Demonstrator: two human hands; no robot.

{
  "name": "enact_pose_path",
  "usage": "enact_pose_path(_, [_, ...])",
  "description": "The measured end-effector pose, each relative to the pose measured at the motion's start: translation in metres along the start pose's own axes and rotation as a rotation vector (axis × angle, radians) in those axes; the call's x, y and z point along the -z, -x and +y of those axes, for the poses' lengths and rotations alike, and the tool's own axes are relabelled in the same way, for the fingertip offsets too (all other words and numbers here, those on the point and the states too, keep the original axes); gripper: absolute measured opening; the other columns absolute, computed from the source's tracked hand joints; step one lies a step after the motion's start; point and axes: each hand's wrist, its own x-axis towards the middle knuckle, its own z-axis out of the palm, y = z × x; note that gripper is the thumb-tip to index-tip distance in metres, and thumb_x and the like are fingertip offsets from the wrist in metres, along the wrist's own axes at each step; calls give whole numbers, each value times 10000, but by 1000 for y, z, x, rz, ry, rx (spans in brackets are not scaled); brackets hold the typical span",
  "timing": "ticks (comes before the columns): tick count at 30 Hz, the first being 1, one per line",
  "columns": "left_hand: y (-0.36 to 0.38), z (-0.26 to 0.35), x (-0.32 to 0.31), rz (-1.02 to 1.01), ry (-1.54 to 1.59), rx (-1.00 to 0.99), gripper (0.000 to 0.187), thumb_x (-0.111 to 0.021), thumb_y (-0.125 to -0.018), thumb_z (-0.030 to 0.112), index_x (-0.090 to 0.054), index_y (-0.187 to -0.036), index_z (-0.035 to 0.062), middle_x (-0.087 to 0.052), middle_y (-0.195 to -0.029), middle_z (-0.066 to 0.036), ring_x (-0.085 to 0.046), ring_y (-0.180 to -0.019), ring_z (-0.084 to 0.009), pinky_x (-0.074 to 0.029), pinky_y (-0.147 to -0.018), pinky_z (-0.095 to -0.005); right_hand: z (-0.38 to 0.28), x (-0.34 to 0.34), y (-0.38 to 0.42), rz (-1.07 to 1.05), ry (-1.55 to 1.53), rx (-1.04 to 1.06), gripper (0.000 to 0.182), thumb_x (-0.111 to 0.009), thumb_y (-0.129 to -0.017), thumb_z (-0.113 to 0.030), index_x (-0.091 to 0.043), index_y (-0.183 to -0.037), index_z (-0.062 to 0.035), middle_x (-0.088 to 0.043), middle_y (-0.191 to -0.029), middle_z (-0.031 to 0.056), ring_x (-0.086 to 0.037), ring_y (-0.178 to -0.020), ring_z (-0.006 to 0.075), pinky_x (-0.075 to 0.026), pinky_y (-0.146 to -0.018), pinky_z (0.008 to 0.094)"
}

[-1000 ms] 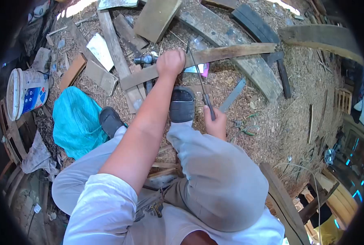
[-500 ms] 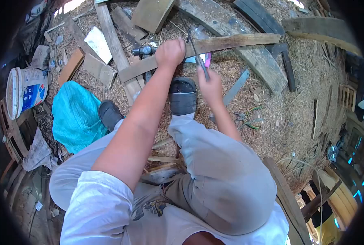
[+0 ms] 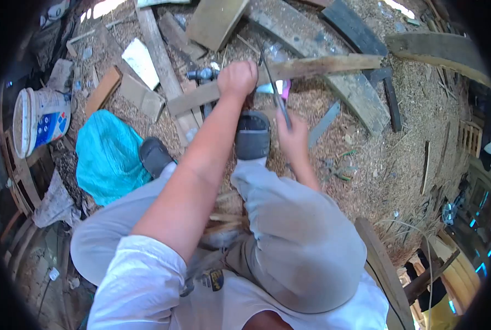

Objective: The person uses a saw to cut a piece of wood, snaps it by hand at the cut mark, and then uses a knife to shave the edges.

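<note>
My left hand (image 3: 238,78) is closed on a long, slightly curved wooden plank (image 3: 322,65), pressing on its upper side left of the middle. My right hand (image 3: 293,133) is wrapped around the handle of a long, thin, dark-bladed tool, seen nearly edge-on, that looks like a handsaw (image 3: 273,82). Its blade crosses the plank just right of my left hand. Whether it has cut into the wood is not visible. A black shoe (image 3: 252,142) on my foot stands close below the plank. Something pink and white (image 3: 283,88) shows behind the blade.
Left of my left hand lies a hammer (image 3: 203,73). Several boards, including a thick grey beam (image 3: 361,102), lie on shavings. A flat metal strip (image 3: 323,123) and pliers (image 3: 333,171) are at right. A teal sack (image 3: 109,157) and white bucket (image 3: 28,124) stand left.
My right hand has drawn the saw back toward me and slightly right. My left hand stays on the plank; the whole view has shifted a little.
</note>
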Motion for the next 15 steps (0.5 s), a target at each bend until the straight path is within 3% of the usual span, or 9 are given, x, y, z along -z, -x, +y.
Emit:
enact_pose_path(4, [3, 0, -2, -32, -34, 14, 558, -407, -1025, 364, -787, -776, 41, -745, -856, -248, -747, -803, -405, -602, -784, -509, 0, 18, 28, -30, 41, -137, 328, -660, -1001, -275, -717, -892, 29, -602, -641, 163, -577, -562, 210, -466, -576, 379])
enact_pose_path(7, [4, 1, 0, -1, 17, 4, 593, -383, -1051, 386, -769, -777, 29, -735, -853, -258, -732, -808, -433, -589, -777, -534, -1, -15, -50, -22, 46, 40, 334, -659, -1000, -287, -726, -930, 33, -621, -632, 199, -580, -532, 271, -470, -571, 397])
enact_pose_path(10, [8, 3, 6, -4, 29, 11, 591, -383, -1049, 391, -773, -789, 32, -737, -863, -254, -734, -814, -434, -590, -778, -534, -12, -8, -32, -19, 38, 18, 340, -658, -1003, -295, -734, -932, 29, -621, -632, 192, -586, -534, 264, -467, -568, 393])
enact_pose_path(12, [1, 2, 4, -2, 14, 1, 592, -381, -1049, 393, -774, -793, 32, -736, -864, -258, -734, -818, -435, -590, -780, -534, 6, 7, 8, 70, 51, 141, 351, -662, -1002, -305, -739, -905, 23, -618, -629, 182, -580, -531, 236, -460, -556, 379])
enact_pose_path(14, [-3, -1, 2, -23, 2, 26, 594, -378, -1049, 395, -776, -797, 32, -735, -864, -262, -734, -822, -436, -590, -781, -534, -3, 21, 35, 6, -21, -172, 357, -666, -1000, -311, -745, -896, 21, -618, -626, 187, -581, -530, 245, -464, -557, 391])
enact_pose_path(15, [0, -1, 2, -18, 16, 34, 594, -377, -1049, 395, -777, -801, 33, -734, -865, -267, -735, -826, -438, -590, -785, -534, -4, 21, 24, 15, 17, -78, 381, -663, -1001, -323, -734, -875, 30, -603, -604, 182, -586, -531, 237, -459, -552, 398])
